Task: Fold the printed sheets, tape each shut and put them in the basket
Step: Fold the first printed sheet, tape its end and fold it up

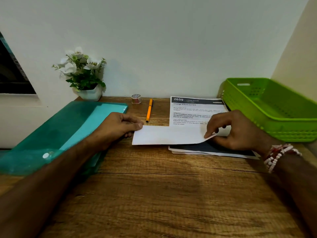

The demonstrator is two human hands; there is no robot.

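Observation:
A folded white sheet (168, 135) lies blank side up across the desk's middle, overlapping the stack of printed sheets (190, 109). My left hand (120, 126) pinches the folded sheet's upper left corner between thumb and fingers. My right hand (236, 129) pinches its lower right corner, which curls up off the stack. More sheets with a dark band (214, 149) show beneath. A small roll of tape (136, 98) stands by the wall. The green basket (281, 126) sits at the right and holds nothing I can see.
An orange pen (149, 110) lies between the tape and the sheets. A teal plastic folder (56, 134) covers the desk's left side. A white pot of flowers (85, 76) stands at the back left. The wooden desk (163, 194) meets the wall behind.

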